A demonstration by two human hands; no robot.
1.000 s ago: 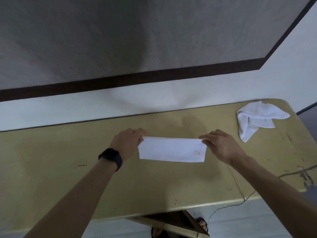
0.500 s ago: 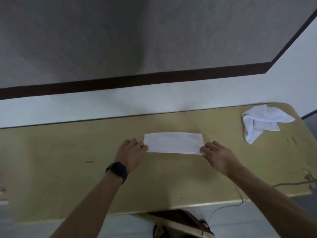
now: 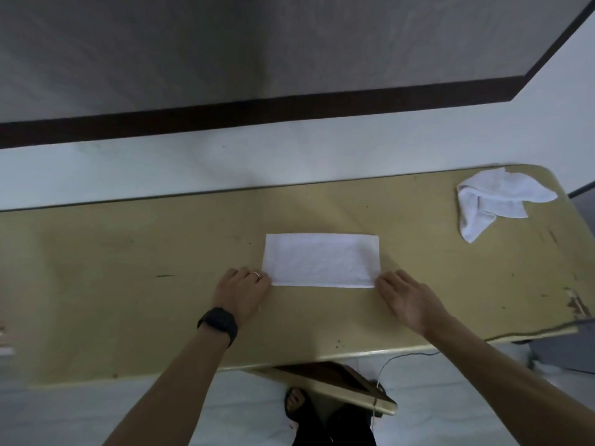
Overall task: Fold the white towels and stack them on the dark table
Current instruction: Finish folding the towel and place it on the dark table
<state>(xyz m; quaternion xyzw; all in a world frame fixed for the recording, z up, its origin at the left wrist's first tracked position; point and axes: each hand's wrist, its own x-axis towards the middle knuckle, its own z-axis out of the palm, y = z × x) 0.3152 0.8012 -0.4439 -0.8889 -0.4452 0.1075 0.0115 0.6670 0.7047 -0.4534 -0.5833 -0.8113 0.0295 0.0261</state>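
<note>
towel (image 3: 322,259): folded into a long flat rectangle, lying mid tabletop (image 3: 128,284), nearer the front edge than the back, long sides parallel to that edge.
change: a second ago held up off the surface, pinched at its top corners by both hands; now laid flat and let go.
left hand (image 3: 243,292): resting on the tabletop at the towel's near left corner, fingers loosely extended, tips touching the cloth, gripping nothing; watch (image 3: 219,321) on the wrist.
right hand (image 3: 407,300): mirrored at the near right corner, fingers straight, tips at the cloth's edge, holding nothing.
crumpled towel (image 3: 495,201): at the far right corner, well apart, not yet folded.
meaning: lengthwise fold apparently finished; probably one more fold, end to end, before any stacking; no stack begun.
risk: layers sliding askew if only one corner gets lifted.
</note>
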